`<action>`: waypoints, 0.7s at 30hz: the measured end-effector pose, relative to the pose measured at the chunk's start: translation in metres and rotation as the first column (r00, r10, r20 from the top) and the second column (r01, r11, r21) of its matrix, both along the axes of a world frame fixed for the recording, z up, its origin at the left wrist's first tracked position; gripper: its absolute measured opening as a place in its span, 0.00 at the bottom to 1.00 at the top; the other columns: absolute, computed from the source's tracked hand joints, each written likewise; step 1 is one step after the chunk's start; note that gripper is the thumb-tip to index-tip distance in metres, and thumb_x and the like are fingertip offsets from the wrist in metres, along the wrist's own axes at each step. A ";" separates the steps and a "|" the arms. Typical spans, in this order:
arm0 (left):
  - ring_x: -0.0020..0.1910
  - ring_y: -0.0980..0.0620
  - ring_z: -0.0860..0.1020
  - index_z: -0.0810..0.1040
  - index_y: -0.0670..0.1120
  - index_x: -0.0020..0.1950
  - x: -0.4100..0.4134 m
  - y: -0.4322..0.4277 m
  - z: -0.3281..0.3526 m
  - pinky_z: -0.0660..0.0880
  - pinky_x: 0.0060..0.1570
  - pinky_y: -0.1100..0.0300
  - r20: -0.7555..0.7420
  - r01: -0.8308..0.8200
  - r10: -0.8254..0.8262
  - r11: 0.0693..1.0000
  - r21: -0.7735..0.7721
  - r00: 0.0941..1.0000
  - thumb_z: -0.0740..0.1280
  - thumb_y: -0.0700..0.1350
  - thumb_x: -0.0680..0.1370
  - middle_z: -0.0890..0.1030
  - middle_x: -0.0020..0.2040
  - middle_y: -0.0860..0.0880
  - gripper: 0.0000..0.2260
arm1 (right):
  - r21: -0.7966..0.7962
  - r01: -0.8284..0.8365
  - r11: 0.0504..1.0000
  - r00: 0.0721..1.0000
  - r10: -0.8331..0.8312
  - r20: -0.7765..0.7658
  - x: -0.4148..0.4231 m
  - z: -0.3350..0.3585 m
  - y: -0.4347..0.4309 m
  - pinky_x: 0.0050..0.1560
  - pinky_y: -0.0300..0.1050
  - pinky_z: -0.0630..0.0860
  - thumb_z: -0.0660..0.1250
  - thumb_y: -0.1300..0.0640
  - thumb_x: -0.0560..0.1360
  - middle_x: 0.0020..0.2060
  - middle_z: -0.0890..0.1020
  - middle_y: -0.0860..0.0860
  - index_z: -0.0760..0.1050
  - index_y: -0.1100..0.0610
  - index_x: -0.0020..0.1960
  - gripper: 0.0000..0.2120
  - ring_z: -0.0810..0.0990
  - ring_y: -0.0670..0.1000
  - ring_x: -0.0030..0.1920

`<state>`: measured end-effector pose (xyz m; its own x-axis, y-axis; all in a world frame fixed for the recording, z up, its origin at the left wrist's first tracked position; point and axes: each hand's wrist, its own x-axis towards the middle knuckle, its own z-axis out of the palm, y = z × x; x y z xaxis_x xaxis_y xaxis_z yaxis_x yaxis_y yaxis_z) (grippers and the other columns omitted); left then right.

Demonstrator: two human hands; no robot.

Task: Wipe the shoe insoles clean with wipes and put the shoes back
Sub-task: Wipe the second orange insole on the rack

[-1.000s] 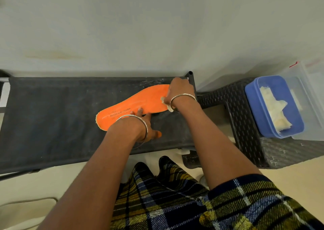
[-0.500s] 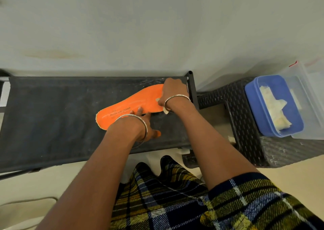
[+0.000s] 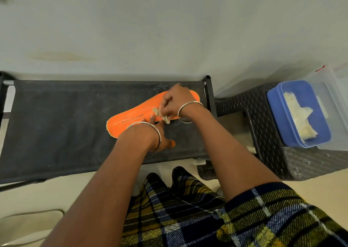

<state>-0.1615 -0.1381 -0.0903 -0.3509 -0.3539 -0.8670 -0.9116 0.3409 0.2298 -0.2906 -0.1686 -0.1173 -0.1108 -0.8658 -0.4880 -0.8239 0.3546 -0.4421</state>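
Looking down, we see an orange insole point(image 3: 139, 113) lying flat and slantwise on the right part of a black fabric shelf point(image 3: 56, 124), its toe end near the shelf's right post.

The right hand point(image 3: 175, 99) is over the middle of the insole. Its grip is closed: the fingers are curled in tight and pinch a small crumpled wipe point(image 3: 156, 111), which is pressed against the orange surface. A bit of the wipe sticks out below the hand at the near edge of the insole.

The left hand point(image 3: 164, 135) has its grip apart. The fingers are straight and spread, their tips resting on the near edge of the insole just beside the wipe, and the thumb lies on the shelf fabric. It holds nothing.

Both wrists wear a thin metal bangle point(image 3: 190, 103).

To the right of the shelf stands a dark woven stool point(image 3: 263, 126). On it sits a blue tub point(image 3: 273, 105) with more pale wipes point(image 3: 297, 113) inside, well apart from the hands.
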 end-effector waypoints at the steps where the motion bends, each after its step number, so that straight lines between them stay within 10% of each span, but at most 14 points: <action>1: 0.78 0.41 0.40 0.37 0.54 0.79 0.000 0.000 0.000 0.48 0.74 0.43 -0.002 -0.003 0.003 1.000 -0.001 1.000 0.59 0.60 0.80 0.35 0.78 0.47 0.37 | -0.006 -0.007 1.000 1.000 0.007 0.008 0.000 0.000 0.000 0.46 0.49 0.84 0.75 0.64 0.64 0.33 0.85 0.49 0.85 0.56 0.36 0.04 0.83 0.48 0.33; 21: 0.78 0.40 0.40 0.38 0.51 0.79 0.003 -0.002 -0.006 0.48 0.75 0.41 -0.008 -0.021 0.021 1.000 0.003 1.000 0.59 0.60 0.80 0.35 0.79 0.48 0.38 | -0.180 0.079 0.980 0.995 -0.089 -0.049 -0.005 -0.007 -0.004 0.50 0.45 0.81 0.76 0.60 0.68 0.30 0.78 0.44 0.83 0.55 0.39 0.02 0.82 0.49 0.38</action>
<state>-0.1585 -0.1400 -0.0961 -0.3504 -0.3587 -0.8652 -0.9167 0.3205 0.2384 -0.2954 -0.1729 -0.1241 -0.2103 -0.9245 -0.3178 -0.8201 0.3438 -0.4575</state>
